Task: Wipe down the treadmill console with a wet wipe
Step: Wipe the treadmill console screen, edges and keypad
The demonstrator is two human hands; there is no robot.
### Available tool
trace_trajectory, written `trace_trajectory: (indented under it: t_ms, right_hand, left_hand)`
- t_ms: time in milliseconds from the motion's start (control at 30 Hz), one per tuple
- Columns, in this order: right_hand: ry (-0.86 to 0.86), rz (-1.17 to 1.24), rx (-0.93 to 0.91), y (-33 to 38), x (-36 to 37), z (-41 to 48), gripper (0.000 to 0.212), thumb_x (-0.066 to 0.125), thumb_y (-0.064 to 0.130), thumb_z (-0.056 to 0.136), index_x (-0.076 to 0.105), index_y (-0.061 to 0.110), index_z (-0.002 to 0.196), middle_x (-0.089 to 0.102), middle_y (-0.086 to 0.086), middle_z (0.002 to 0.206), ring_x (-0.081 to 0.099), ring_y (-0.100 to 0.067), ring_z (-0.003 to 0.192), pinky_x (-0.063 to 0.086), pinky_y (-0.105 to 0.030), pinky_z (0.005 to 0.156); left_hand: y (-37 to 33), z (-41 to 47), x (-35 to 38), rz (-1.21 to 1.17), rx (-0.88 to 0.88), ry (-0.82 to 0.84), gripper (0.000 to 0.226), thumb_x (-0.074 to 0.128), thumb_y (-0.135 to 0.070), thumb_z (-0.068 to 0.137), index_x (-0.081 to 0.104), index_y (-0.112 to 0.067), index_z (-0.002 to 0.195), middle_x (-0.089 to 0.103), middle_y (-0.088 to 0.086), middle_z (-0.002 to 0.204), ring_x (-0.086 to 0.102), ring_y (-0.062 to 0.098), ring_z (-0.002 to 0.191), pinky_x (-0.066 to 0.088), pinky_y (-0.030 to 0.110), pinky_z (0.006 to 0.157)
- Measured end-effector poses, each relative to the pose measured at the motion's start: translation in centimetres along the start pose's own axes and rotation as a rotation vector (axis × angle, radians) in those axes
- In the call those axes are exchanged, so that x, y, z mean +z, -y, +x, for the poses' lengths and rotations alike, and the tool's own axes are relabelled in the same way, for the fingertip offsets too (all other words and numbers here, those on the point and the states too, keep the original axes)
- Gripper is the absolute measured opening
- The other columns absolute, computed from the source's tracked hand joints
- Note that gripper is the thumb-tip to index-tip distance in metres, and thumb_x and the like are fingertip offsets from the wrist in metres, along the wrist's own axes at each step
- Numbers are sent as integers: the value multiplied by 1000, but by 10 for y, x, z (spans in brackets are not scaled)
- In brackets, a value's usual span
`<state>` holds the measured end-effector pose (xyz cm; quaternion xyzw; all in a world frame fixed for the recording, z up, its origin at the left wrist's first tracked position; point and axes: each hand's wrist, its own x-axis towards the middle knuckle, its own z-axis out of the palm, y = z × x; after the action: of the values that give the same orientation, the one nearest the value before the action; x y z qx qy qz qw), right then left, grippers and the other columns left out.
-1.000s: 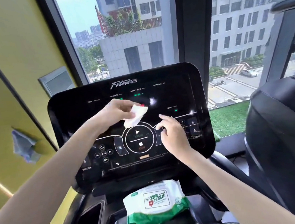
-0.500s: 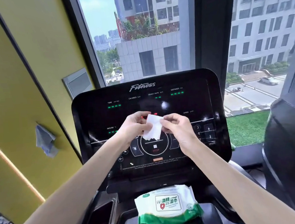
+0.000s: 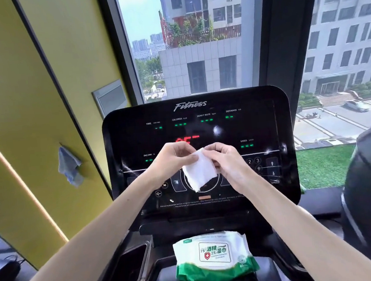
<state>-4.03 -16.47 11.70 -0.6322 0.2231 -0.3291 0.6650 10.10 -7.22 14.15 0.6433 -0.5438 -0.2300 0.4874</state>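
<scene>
Our left hand [image 3: 173, 161] and right hand [image 3: 229, 165] both pinch the top edge of the white wet wipe [image 3: 200, 172], holding it before the treadmill console [image 3: 126, 145] (marked "Fitness", TIME, CALORIES, HEART RATE, DISTANCE). Below lies the wipe pack [image 3: 215, 256], printed "酒精湿巾". The wipe hangs wider open than half a second ago.

Two bare hands, left hand [image 3: 170, 161] and right hand [image 3: 229, 166], on long bare forearms [image 3: 98, 233]

White wet wipe [image 3: 200, 171] pinched between left hand [image 3: 170, 161] and right hand [image 3: 229, 163], before console [image 3: 268, 122].
</scene>
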Motion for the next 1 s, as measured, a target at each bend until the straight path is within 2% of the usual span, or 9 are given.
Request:
trace_trajectory:
  t_ms: [233,300,400,467,567,733,833,933,1000]
  right_hand:
    - [81,143,80,-11,-6,-6,19,55,7,91,61,-6,103,66,-17,81,63,-20,65,53,-26,60]
    - [107,128,71,-12,-7,-7,16,56,6,89,63,-5,100,67,-15,81,64,-19,66,53,-26,63]
    - [84,148,60,-10,-6,-6,14,55,5,88,64,-3,96,67,-16,80,64,-20,67,51,-28,67]
    - [73,164,55,-9,-6,-5,19,55,6,87,63,-7,99,67,-16,81,64,-20,68,50,-28,67]
    - [80,169,53,-9,-6,-3,24,58,7,85,64,-10,100,66,-16,83,63,-21,74,51,-25,65]
    - [93,120,23,-12,-2,-3,16,62,8,85,69,-3,94,68,-7,78,62,-13,72,49,-23,67]
    - [55,102,15,-12,-2,-2,16,61,8,86,67,-4,94,66,-8,79,60,-12,71,49,-22,64]
    - [63,100,38,-11,-2,0,12,57,6,88,65,-3,91,64,-8,74,59,-13,67,49,-24,64]
    - [53,128,63,-10,-2,1,10,55,5,87,64,0,86,63,-8,70,59,-15,65,49,-26,63]
  left_hand:
    - [7,1,-9,-125,-78,-144,5,67,-12,84,65,-10,80,63,1,76,57,11,69,44,23,63]
    - [9,0,-6,-115,-71,-148,3,67,-11,84,64,-12,84,63,-2,78,57,8,69,44,20,64]
    - [10,-4,2,104,45,-305,17,70,-17,82,58,-16,94,61,-5,92,58,6,81,45,16,72]
    - [6,-9,7,142,113,-275,20,72,-22,80,58,-15,92,63,-4,92,59,6,83,45,14,73]
    - [3,-15,16,121,66,-67,25,76,-29,76,60,-16,90,66,-4,91,61,10,84,50,22,77]
    - [7,-17,16,86,39,-79,24,72,-36,78,64,-20,93,70,-1,96,65,22,89,54,49,77]
    - [8,-15,12,-64,-22,-79,14,63,-23,88,69,-12,95,72,5,91,67,19,82,54,38,74]
    - [13,-12,6,-95,-87,-171,11,59,-13,90,69,-10,87,70,3,82,63,15,78,53,37,79]
    - [15,-10,-2,-152,-158,-238,12,56,-12,92,66,-9,85,67,3,83,62,15,77,55,33,73]
